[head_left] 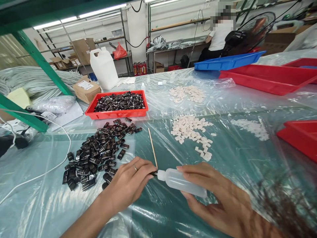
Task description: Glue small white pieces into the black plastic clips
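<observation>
My left hand (135, 177) pinches a small black plastic part (154, 173), mostly hidden by the fingers. In my right hand (210, 191) lies a translucent squeeze bottle (185, 182), tipped on its side with its white nozzle end pointing left at the black part. Whether the tip touches the part I cannot tell. A thin wooden stick (153, 148) lies on the sheet just beyond my left fingertips. Left of that hand spreads a pile of loose black parts (96, 152). Small white pieces (188, 127) are heaped farther back, beyond the bottle.
Behind the black pile stands a red tray (116, 114) full of similar parts. A white jug (104, 69) and a cardboard box (86, 89) are at the back left. Red trays (267, 77) and a blue tray (230, 62) line the right. A white cable (70, 142) curves at left. Someone sits in the background.
</observation>
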Tool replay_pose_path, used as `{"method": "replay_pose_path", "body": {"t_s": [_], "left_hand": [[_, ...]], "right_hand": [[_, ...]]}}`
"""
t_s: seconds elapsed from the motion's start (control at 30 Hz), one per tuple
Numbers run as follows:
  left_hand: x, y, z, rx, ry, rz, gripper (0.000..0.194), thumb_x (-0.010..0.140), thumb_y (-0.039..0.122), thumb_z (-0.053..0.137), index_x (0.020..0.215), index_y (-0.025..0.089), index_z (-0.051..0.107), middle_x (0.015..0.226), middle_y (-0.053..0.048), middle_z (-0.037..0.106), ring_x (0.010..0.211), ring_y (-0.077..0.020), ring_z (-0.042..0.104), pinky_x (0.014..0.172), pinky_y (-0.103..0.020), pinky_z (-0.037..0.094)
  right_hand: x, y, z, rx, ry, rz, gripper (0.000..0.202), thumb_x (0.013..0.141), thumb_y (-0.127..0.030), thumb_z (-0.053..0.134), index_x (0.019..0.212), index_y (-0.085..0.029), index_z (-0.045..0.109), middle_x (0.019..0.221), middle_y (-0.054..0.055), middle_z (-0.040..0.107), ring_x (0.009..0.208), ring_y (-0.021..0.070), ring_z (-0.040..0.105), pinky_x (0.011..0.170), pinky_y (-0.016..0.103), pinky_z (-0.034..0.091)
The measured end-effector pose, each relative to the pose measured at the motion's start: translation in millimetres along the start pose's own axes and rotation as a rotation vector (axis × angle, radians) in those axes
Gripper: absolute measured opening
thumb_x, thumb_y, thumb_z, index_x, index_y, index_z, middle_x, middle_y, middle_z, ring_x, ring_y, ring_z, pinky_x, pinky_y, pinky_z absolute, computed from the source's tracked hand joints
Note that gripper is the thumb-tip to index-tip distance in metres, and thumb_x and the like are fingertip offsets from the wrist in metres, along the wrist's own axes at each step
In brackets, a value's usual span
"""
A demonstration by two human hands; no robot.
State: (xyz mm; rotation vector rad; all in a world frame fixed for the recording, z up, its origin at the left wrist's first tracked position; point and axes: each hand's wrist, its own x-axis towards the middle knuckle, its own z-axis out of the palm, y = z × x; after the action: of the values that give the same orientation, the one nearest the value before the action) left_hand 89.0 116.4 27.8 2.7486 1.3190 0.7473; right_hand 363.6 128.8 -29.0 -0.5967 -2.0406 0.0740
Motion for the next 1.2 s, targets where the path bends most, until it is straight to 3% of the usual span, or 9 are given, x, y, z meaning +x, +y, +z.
{"method": "replay_pose_path", "body": {"t_s": [0.27,0.37,0.43,0.53,0.63,0.83,1.07,1.2], "left_hand": [[-1,-1,0.4,0.007,0.012,0.011,0.020,0.111,0.029,0.036,0.116,0.024,0.054,0.105,0.004,0.068,0.091,-0.0111,0.068,0.072,-0.024,0.056],[-3,-2,2.7,0.013,0.011,0.015,0.018,0.111,0.029,0.037,0.117,0.024,0.054,0.106,0.004,0.068,0.093,-0.0109,0.068,0.073,-0.024,0.055],[-2,-2,3.0,0.021,0.012,0.016,0.019,0.111,0.029,0.036,0.116,0.024,0.054,0.105,0.004,0.069,0.092,-0.0113,0.068,0.073,-0.024,0.056],[-1,3,0.0,0.025,0.006,-0.010,0.023,0.112,0.030,0.032,0.116,0.025,0.055,0.105,0.004,0.069,0.093,-0.0123,0.069,0.073,-0.025,0.057],[1,7,-4.9,0.019,-0.021,-0.044,0.026,0.112,0.031,0.030,0.117,0.027,0.056,0.108,0.005,0.069,0.096,-0.0126,0.069,0.078,-0.027,0.059],[1,8,-6.3,0.003,-0.034,-0.027,0.026,0.112,0.031,0.032,0.114,0.026,0.057,0.105,0.004,0.069,0.095,-0.0118,0.068,0.080,-0.027,0.061],[-3,-2,4.3,-0.009,-0.006,0.029,0.016,0.110,0.028,0.041,0.115,0.023,0.055,0.105,0.001,0.068,0.092,-0.0123,0.068,0.078,-0.026,0.061],[-5,-4,8.4,0.006,-0.001,0.022,0.017,0.110,0.028,0.040,0.114,0.023,0.056,0.104,0.000,0.069,0.091,-0.0130,0.069,0.076,-0.027,0.061]], "right_hand": [[-13,2,-5,-0.168,-0.057,-0.121,0.039,0.107,-0.006,0.072,0.142,-0.023,0.077,0.111,0.017,0.100,0.095,0.0288,0.100,0.085,0.036,0.089],[-16,4,-7,-0.174,-0.082,-0.148,0.051,0.106,-0.007,0.074,0.154,-0.024,0.077,0.113,0.014,0.101,0.093,0.0289,0.101,0.082,0.034,0.090],[-17,4,-7,-0.156,-0.088,-0.126,0.077,0.105,-0.009,0.076,0.180,-0.026,0.067,0.117,0.012,0.102,0.092,0.0304,0.101,0.082,0.036,0.091],[-19,4,-7,-0.130,-0.086,-0.078,0.108,0.106,-0.014,0.077,0.204,-0.033,0.036,0.122,0.009,0.102,0.093,0.0329,0.101,0.089,0.042,0.092],[-19,3,-7,-0.115,-0.101,-0.063,0.116,0.104,-0.018,0.078,0.207,-0.036,0.027,0.122,0.009,0.101,0.093,0.0336,0.101,0.091,0.044,0.092],[-17,1,-7,-0.133,-0.130,-0.051,0.120,0.104,-0.019,0.077,0.208,-0.031,0.020,0.120,0.012,0.101,0.091,0.0349,0.101,0.087,0.044,0.092],[-14,2,-7,-0.153,-0.095,-0.035,0.115,0.106,-0.019,0.073,0.208,-0.035,0.023,0.117,0.010,0.101,0.092,0.0334,0.101,0.089,0.044,0.092],[-15,1,-7,-0.166,-0.107,-0.074,0.105,0.105,-0.016,0.075,0.203,-0.031,0.038,0.114,0.012,0.100,0.090,0.0328,0.100,0.086,0.043,0.091]]}}
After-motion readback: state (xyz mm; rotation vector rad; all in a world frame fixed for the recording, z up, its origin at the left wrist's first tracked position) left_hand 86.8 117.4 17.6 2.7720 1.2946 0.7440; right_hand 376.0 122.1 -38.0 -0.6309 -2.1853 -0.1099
